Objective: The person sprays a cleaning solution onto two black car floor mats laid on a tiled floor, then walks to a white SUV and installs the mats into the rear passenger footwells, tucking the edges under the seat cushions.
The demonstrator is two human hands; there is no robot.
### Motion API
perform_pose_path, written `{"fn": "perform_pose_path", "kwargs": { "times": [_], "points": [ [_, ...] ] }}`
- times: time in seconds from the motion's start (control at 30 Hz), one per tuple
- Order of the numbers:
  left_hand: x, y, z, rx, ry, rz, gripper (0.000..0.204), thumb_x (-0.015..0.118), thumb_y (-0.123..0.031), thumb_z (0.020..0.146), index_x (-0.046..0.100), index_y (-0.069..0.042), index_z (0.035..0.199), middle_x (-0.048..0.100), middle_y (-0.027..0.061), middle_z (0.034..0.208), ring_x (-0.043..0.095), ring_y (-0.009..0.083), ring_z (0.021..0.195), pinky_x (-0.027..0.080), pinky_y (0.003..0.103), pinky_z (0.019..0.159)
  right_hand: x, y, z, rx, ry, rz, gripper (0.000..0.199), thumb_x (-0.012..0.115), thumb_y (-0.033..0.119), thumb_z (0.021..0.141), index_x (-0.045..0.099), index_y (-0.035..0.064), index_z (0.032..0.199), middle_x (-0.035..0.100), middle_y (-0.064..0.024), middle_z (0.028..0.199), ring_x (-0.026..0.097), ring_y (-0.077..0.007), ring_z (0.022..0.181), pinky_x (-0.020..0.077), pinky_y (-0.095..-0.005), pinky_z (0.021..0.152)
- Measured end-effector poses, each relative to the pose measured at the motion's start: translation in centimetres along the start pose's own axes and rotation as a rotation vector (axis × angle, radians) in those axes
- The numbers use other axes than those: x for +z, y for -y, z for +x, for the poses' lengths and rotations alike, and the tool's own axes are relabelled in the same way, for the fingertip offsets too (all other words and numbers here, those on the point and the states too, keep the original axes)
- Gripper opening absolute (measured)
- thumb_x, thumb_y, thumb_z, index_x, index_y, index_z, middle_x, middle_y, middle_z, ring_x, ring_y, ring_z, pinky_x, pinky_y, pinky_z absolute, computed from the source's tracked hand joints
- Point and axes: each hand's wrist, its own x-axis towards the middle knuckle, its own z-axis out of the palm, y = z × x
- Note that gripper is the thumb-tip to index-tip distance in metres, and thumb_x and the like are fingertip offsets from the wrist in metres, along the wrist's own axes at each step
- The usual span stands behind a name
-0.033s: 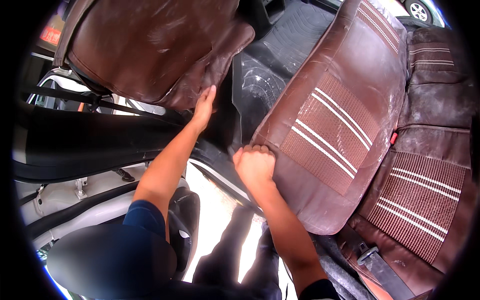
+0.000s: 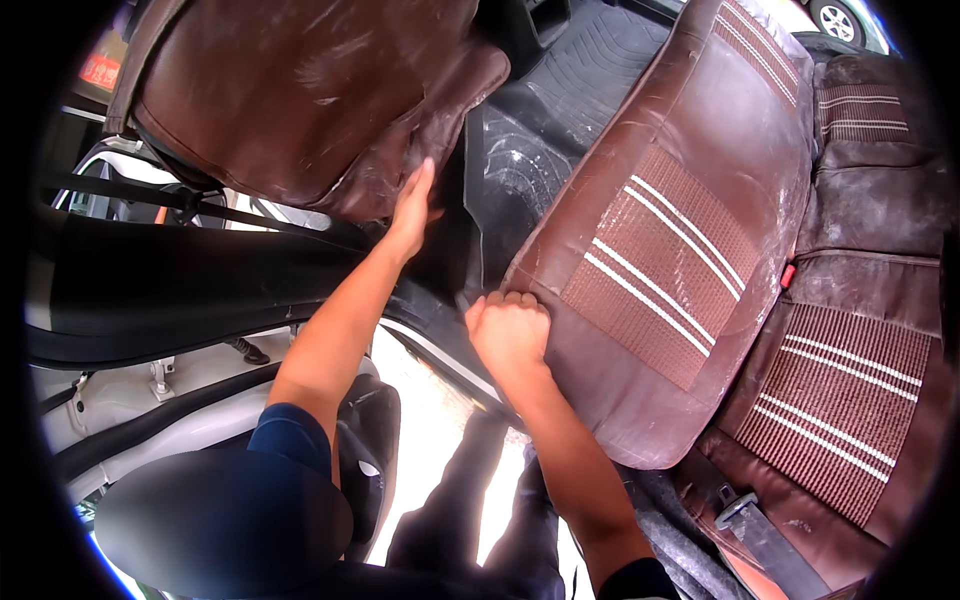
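My left hand (image 2: 412, 208) reaches up beside the loose, wrinkled lower edge of a brown leather-look front seat back (image 2: 290, 90). Its fingers are stretched out, with the fingertips at the seat cover. My right hand (image 2: 510, 325) is closed, its fingers curled over the front edge of a brown seat cushion (image 2: 620, 400) near the corner. The fingertips there are hidden. This cushion has a woven panel with white stripes and looks dusty.
Right of the cushion is another brown seat (image 2: 830, 410) with a seat belt buckle (image 2: 738, 510) and a red button (image 2: 788, 276). A dusty black floor mat (image 2: 520, 160) lies between the seats. A black door panel (image 2: 180, 290) stands at left, above bright ground.
My left hand has shifted slightly, its fingers rising and turning a little at the front seat's edge. My right hand stays in place on the cushion.
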Motion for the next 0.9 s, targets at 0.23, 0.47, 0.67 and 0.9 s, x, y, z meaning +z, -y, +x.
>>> {"fn": "perform_pose_path", "kwargs": {
  "times": [0.23,0.47,0.67,0.9],
  "points": [
    [-6.2,-3.3,12.5,0.245,-0.080,0.707,0.070,0.033,-0.058,0.085,0.017,-0.017,0.140,0.011,0.0064,0.147,0.013,0.0338,0.133,0.012,0.049,0.106,-0.1,2.2,-0.3,0.002,0.007,0.076,0.022,0.055,0.022,0.072,0.055,0.0069,0.056,0.055,-0.0096,0.055,0.054,-0.0235,0.053,0.0448,-0.0344,0.048],
    [-1.3,-4.6,14.0,0.008,-0.330,0.764,0.076,0.031,-0.065,0.081,0.017,-0.021,0.140,0.009,0.0113,0.147,0.011,0.0308,0.134,0.012,0.045,0.107,-0.4,0.6,-1.1,0.058,0.006,0.074,0.021,0.056,0.021,0.071,0.055,0.0065,0.056,0.055,-0.0099,0.056,0.055,-0.0249,0.055,0.0454,-0.0358,0.050],
    [0.5,-6.4,12.9,0.100,-0.295,0.644,0.084,0.047,-0.065,0.075,0.021,-0.018,0.140,0.009,0.0162,0.145,0.010,0.0305,0.134,0.013,0.045,0.106,-0.4,0.6,-1.9,0.083,-0.054,0.108,0.020,0.056,0.020,0.071,0.054,0.0067,0.056,0.054,-0.0097,0.056,0.053,-0.0246,0.054,0.0445,-0.0352,0.050],
    [1.0,-4.9,14.9,0.236,-0.040,0.193,0.073,0.037,-0.056,0.087,0.008,-0.017,0.142,0.005,0.0047,0.148,0.003,0.0228,0.135,0.008,0.039,0.107,-0.1,0.9,-2.2,0.085,-0.118,0.106,0.018,0.059,0.016,0.067,0.050,0.0083,0.054,0.050,-0.0071,0.055,0.052,-0.0236,0.053,0.0424,-0.0344,0.047]
  ]
}}
